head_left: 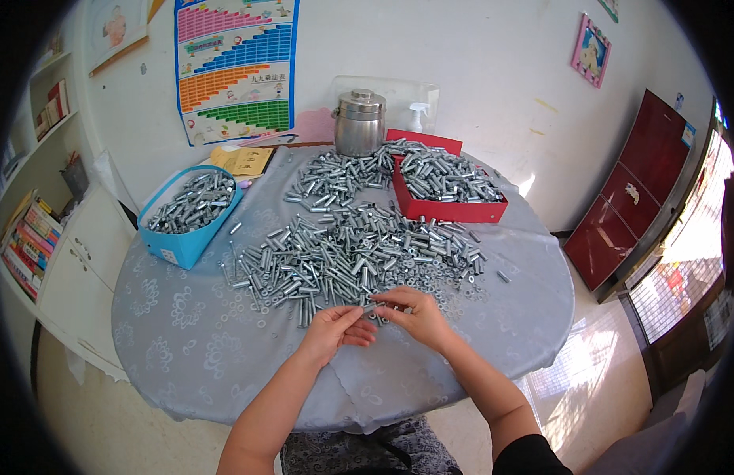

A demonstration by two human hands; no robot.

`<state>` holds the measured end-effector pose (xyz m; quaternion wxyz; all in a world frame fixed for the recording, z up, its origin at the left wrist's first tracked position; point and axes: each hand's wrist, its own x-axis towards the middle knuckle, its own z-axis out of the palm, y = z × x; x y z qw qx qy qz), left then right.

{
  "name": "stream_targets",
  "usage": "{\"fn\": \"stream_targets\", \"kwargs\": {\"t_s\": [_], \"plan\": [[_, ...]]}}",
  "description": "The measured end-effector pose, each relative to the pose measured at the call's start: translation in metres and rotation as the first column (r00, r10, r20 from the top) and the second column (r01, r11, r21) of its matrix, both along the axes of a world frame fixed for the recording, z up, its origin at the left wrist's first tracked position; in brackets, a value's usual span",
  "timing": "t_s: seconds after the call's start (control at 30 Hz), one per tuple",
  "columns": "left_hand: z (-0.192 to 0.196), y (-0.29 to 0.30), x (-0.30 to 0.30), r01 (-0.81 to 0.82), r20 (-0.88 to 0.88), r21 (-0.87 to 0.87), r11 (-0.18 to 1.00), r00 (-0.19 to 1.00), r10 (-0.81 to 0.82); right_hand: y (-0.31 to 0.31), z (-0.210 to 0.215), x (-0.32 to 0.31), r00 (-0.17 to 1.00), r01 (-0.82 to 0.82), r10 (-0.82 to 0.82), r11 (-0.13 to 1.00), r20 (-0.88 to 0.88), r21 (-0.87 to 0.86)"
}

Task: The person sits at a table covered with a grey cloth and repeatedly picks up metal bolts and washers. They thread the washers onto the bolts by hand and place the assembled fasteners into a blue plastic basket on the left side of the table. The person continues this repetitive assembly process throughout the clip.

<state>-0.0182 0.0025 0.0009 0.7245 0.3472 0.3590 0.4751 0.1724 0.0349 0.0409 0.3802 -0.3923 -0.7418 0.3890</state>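
My left hand [333,332] and my right hand [415,316] meet at the near edge of a large pile of metal bolts and sleeves [335,257]. Between their fingertips is a thin silvery bolt [370,308], pinched from both sides; its ends are partly covered by the fingers. The left thumb and forefinger are closed on it, while the other left fingers curl below. From the right, the right fingers press on its other end. Small flat washers [438,291] lie scattered around and beyond the right hand.
A blue box [179,247] of metal sleeves stands at the left, and a red box [454,210] of them at the far right. Behind are a steel canister [360,127], a white spray bottle [417,119] and a yellow booklet [242,161]. The round table wears a grey cloth [185,348].
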Motion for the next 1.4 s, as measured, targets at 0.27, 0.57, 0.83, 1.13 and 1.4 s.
{"fn": "stream_targets", "kwargs": {"t_s": [0.27, 0.57, 0.83, 1.13, 1.4], "plan": [[0.002, 0.001, -0.002, -0.059, 0.040, 0.018, 0.998, 0.998, 0.058, 0.033, 0.001, 0.019, 0.884, -0.093, -0.081, 0.934, 0.459, 0.345], [0.005, 0.000, -0.002, -0.083, 0.009, 0.022, 0.996, 0.997, 0.082, 0.040, -0.015, 0.011, 0.814, -0.202, -0.128, 0.852, 0.566, 0.484], [0.008, -0.001, -0.004, -0.100, -0.018, 0.011, 0.995, 0.995, 0.100, 0.039, -0.017, 0.008, 0.897, 0.007, -0.142, 0.951, 0.419, 0.308], [0.002, 0.000, -0.001, -0.090, -0.037, -0.020, 0.996, 0.995, 0.089, 0.030, -0.006, 0.006, 0.961, -0.157, 0.054, 0.913, -0.270, -0.376], [0.002, 0.000, -0.002, -0.048, -0.029, -0.032, 0.998, 0.998, 0.047, 0.029, -0.013, 0.002, 0.964, -0.152, 0.048, 0.907, -0.262, -0.394]]}}
